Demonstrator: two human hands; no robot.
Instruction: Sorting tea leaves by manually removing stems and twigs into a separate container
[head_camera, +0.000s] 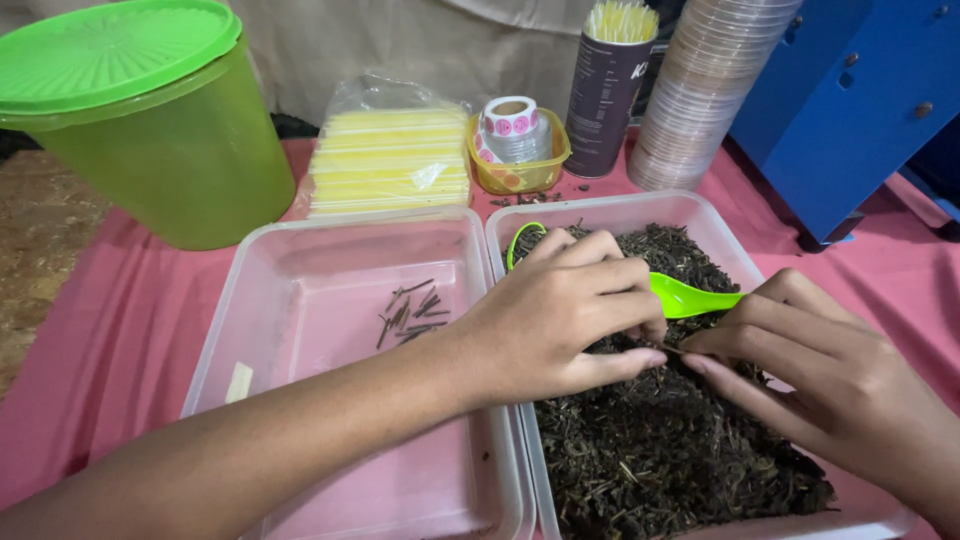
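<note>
A clear plastic tray on the right is filled with dark dried leaves and twigs. My left hand rests on that pile, fingers curled down into the leaves. My right hand is beside it, and its fingertips pinch a thin stem where the two hands meet. A green plastic spoon lies in the tray, partly hidden under my left hand. The clear tray to the left holds a small cluster of picked stems and a pale scrap.
A large green lidded tub stands at the back left. Behind the trays are a bag of yellow sheets, a small yellow box with a sticker roll, a dark canister of straws and stacked clear lids. A blue cabinet stands right.
</note>
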